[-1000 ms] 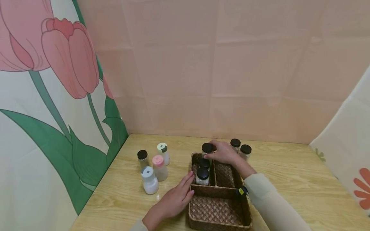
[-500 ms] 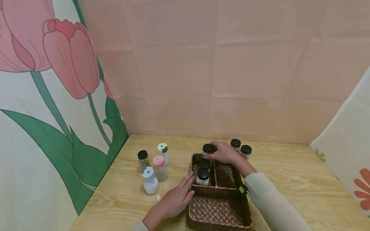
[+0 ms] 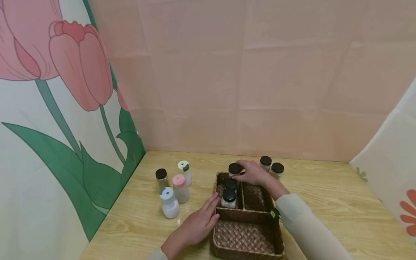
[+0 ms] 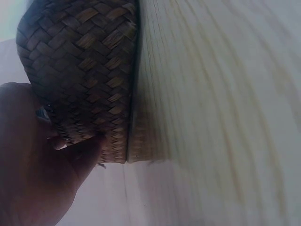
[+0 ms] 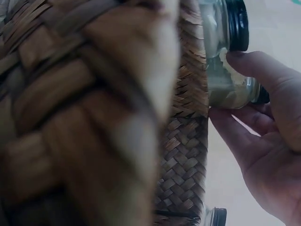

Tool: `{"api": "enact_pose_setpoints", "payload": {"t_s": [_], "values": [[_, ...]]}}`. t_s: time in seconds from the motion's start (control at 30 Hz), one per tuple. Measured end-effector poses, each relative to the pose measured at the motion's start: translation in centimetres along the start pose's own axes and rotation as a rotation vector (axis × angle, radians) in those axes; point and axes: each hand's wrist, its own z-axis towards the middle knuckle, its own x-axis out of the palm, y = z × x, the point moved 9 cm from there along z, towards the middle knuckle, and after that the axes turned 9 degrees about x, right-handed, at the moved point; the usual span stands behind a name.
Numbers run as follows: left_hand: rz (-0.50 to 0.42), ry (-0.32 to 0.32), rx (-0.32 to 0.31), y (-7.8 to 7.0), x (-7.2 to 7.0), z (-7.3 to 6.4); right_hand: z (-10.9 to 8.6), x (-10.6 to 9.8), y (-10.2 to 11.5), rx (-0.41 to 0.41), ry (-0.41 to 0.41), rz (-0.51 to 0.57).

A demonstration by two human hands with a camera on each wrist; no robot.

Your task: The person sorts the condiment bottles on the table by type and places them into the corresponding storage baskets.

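At the basket (image 3: 245,236), the right hand (image 3: 255,173) grips a jar (image 3: 234,168).

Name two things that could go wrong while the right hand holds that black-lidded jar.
The right hand holds the black-lidded jar close to another jar in the woven basket, so they might knock together. Drawing back, it could brush the rightmost jar, which stands close by on the table.
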Motion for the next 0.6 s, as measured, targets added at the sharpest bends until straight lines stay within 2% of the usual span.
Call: {"api": "enact_pose_setpoints", "payload": {"t_s": [0.23,0.6], "values": [[0.004,-0.003,-0.001,0.09,-0.04,0.06,0.13,0.4,0.31,-0.058,0.002,-0.01],[0.011,-0.008,0.004,0.13,-0.06,0.06,0.15,0.96,0.24,-0.087,0.023,-0.049]]}}
